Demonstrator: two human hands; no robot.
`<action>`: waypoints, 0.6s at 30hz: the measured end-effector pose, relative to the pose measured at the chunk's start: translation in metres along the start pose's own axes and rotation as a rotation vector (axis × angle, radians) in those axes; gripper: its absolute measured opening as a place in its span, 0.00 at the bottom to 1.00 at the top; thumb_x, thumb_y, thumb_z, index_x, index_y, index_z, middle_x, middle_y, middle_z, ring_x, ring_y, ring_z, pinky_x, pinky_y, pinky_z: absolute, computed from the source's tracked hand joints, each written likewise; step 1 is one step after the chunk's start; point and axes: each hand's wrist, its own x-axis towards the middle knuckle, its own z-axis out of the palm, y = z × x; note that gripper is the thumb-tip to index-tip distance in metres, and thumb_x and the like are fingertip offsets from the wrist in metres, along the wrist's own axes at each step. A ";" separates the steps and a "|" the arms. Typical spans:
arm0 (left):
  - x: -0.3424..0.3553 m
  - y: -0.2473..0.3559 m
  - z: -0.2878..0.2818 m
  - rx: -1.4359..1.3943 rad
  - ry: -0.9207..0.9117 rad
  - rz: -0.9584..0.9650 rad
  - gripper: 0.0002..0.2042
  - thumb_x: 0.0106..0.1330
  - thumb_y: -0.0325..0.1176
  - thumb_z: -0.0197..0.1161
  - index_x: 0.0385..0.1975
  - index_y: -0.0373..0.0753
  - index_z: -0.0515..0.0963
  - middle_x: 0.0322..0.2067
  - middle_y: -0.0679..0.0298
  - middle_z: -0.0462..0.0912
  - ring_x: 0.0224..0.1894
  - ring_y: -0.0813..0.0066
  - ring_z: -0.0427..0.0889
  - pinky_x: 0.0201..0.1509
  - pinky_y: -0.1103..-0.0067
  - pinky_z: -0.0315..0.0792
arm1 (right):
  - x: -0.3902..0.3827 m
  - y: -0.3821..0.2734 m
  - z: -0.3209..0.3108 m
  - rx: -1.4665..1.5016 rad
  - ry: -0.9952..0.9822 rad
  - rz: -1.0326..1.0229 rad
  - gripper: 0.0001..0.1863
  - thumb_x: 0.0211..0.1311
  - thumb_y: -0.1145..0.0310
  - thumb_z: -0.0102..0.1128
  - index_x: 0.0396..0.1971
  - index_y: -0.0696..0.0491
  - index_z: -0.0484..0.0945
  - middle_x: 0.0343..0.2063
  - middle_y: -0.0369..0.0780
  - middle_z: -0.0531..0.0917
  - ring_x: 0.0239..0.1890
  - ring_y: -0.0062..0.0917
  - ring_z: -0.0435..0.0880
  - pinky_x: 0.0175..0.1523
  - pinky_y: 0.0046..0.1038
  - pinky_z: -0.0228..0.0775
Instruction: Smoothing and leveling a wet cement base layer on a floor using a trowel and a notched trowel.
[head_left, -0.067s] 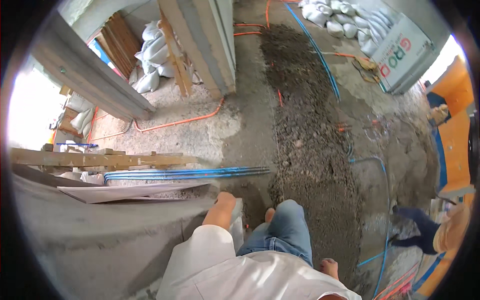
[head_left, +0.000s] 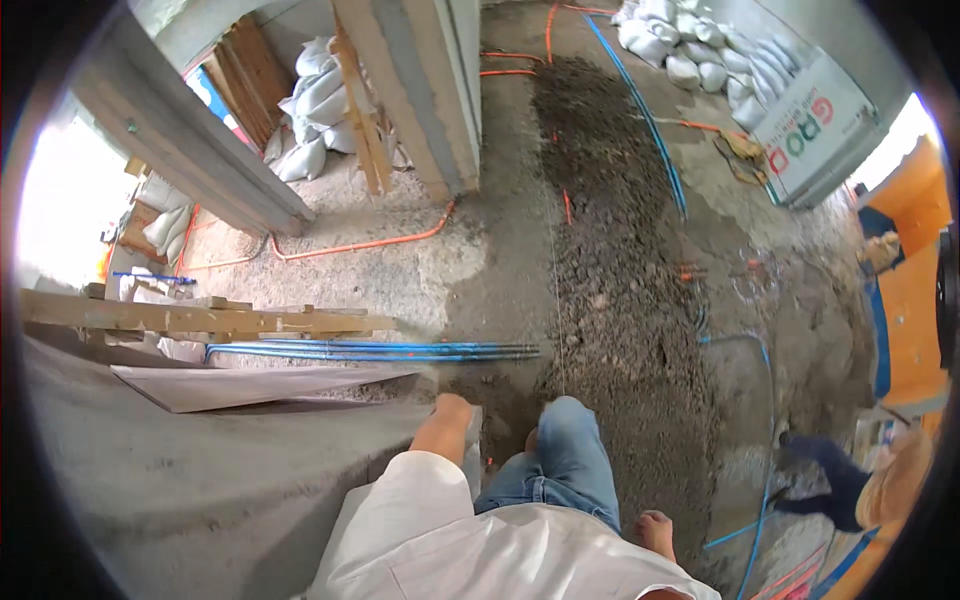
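My left hand [head_left: 452, 407] hangs at the end of a bare forearm below a white sleeve, close to the corner of a grey plastered low wall [head_left: 250, 480]. Its fingers point away from view, so I cannot see whether anything is in them. On the other side of my body, my right hand [head_left: 656, 530] is down beside my hip, over a strip of dark loose soil [head_left: 640, 370]. It looks small and foreshortened, with its fingers mostly hidden. One leg in blue jeans [head_left: 575, 450] is bent forward between the hands. No tool shows in either hand.
Blue pipes [head_left: 370, 350] lie beyond the low wall, near wooden beams [head_left: 180, 315]. A thin string [head_left: 555, 270] runs along the soil. Orange conduit [head_left: 370, 243] crosses the floor. White sacks [head_left: 685, 45] are piled far right; another person [head_left: 850, 480] is at the right.
The view has shifted slightly, so the far floor sits a little lower and further right. My bent leg appears slightly further left. Both hands stay at my sides.
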 end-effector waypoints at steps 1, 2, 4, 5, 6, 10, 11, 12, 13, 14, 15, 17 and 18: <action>-0.001 -0.002 -0.005 0.003 -0.030 0.023 0.16 0.52 0.34 0.61 0.42 0.42 0.82 0.46 0.58 0.82 0.49 0.60 0.81 0.46 0.65 0.75 | 0.007 -0.034 0.011 -0.023 -0.035 -0.100 0.09 0.52 0.73 0.54 0.29 0.63 0.79 0.17 0.40 0.79 0.18 0.23 0.78 0.22 0.24 0.69; 0.001 -0.006 -0.010 0.002 -0.056 0.042 0.17 0.50 0.35 0.63 0.42 0.44 0.83 0.46 0.59 0.82 0.49 0.61 0.81 0.46 0.67 0.75 | 0.013 -0.065 0.022 -0.047 -0.078 -0.205 0.09 0.51 0.73 0.55 0.30 0.63 0.79 0.17 0.39 0.79 0.18 0.23 0.78 0.22 0.25 0.70; 0.010 -0.021 -0.010 -0.067 -0.087 0.024 0.17 0.50 0.35 0.63 0.42 0.44 0.83 0.46 0.58 0.82 0.49 0.61 0.81 0.46 0.67 0.75 | 0.024 -0.121 0.038 -0.086 -0.131 -0.178 0.09 0.51 0.73 0.56 0.30 0.61 0.80 0.18 0.39 0.79 0.19 0.23 0.78 0.23 0.25 0.70; 0.020 -0.026 -0.025 -0.092 -0.120 0.032 0.17 0.49 0.36 0.64 0.42 0.44 0.83 0.46 0.58 0.82 0.49 0.61 0.81 0.46 0.67 0.75 | 0.037 -0.150 0.047 -0.089 -0.159 -0.124 0.09 0.51 0.72 0.56 0.31 0.60 0.80 0.19 0.38 0.80 0.19 0.22 0.78 0.23 0.25 0.70; 0.022 -0.026 -0.016 -0.115 -0.153 0.038 0.17 0.49 0.36 0.64 0.42 0.44 0.83 0.46 0.58 0.82 0.49 0.61 0.81 0.46 0.67 0.75 | 0.064 -0.149 0.046 -0.197 -0.219 -0.497 0.05 0.52 0.72 0.56 0.25 0.58 0.78 0.18 0.38 0.78 0.19 0.24 0.78 0.22 0.25 0.69; 0.039 -0.018 0.002 -0.229 -0.321 0.043 0.18 0.48 0.36 0.65 0.41 0.45 0.83 0.46 0.58 0.82 0.49 0.60 0.80 0.46 0.67 0.75 | 0.199 -0.207 0.038 -0.829 -0.369 -1.205 0.08 0.52 0.69 0.57 0.18 0.55 0.74 0.17 0.39 0.76 0.20 0.27 0.77 0.22 0.27 0.69; 0.029 -0.028 0.026 -0.233 -0.349 0.064 0.18 0.48 0.36 0.65 0.41 0.45 0.83 0.46 0.58 0.82 0.49 0.60 0.80 0.46 0.67 0.75 | 0.231 -0.235 0.037 -0.896 -0.473 -1.154 0.07 0.52 0.68 0.57 0.20 0.55 0.75 0.18 0.39 0.76 0.21 0.27 0.78 0.23 0.28 0.69; 0.026 -0.032 0.031 -0.243 -0.383 0.074 0.18 0.47 0.36 0.65 0.41 0.45 0.83 0.46 0.58 0.82 0.49 0.60 0.80 0.46 0.67 0.75 | 0.257 -0.260 0.045 -0.963 -0.589 -1.100 0.07 0.53 0.67 0.58 0.21 0.54 0.76 0.19 0.40 0.77 0.21 0.28 0.78 0.24 0.29 0.70; 0.027 -0.025 0.036 -0.257 -0.423 0.088 0.18 0.47 0.36 0.65 0.41 0.45 0.83 0.46 0.58 0.82 0.49 0.60 0.80 0.46 0.67 0.75 | 0.280 -0.284 0.051 -1.037 -0.707 -1.037 0.07 0.53 0.66 0.58 0.22 0.54 0.77 0.20 0.40 0.78 0.22 0.28 0.78 0.25 0.30 0.70; 0.038 -0.015 0.025 -0.278 -0.460 0.108 0.18 0.47 0.36 0.66 0.41 0.45 0.83 0.46 0.58 0.82 0.49 0.59 0.80 0.46 0.67 0.75 | 0.307 -0.313 0.055 -1.121 -0.818 -0.971 0.07 0.53 0.66 0.58 0.24 0.53 0.78 0.21 0.40 0.79 0.23 0.29 0.78 0.26 0.31 0.70; 0.028 -0.017 0.031 -0.295 -0.492 0.140 0.18 0.46 0.36 0.66 0.41 0.45 0.83 0.46 0.58 0.82 0.49 0.59 0.80 0.47 0.67 0.75 | 0.336 -0.344 0.051 -1.207 -0.914 -0.896 0.07 0.53 0.65 0.58 0.25 0.53 0.80 0.22 0.41 0.80 0.24 0.29 0.78 0.27 0.33 0.71; 0.029 -0.015 0.021 -0.341 -0.526 0.170 0.18 0.46 0.36 0.66 0.41 0.46 0.83 0.46 0.58 0.82 0.48 0.59 0.80 0.47 0.67 0.75 | 0.387 -0.408 0.042 -1.383 -1.086 -0.718 0.09 0.54 0.63 0.58 0.28 0.52 0.82 0.25 0.41 0.81 0.25 0.30 0.79 0.28 0.35 0.71; 0.014 -0.020 -0.001 -0.470 -0.384 0.047 0.18 0.47 0.36 0.66 0.41 0.45 0.83 0.45 0.58 0.82 0.47 0.59 0.81 0.46 0.67 0.75 | 0.407 -0.437 0.032 -1.463 -1.142 -0.608 0.10 0.54 0.62 0.59 0.30 0.51 0.83 0.26 0.42 0.82 0.26 0.31 0.79 0.29 0.36 0.72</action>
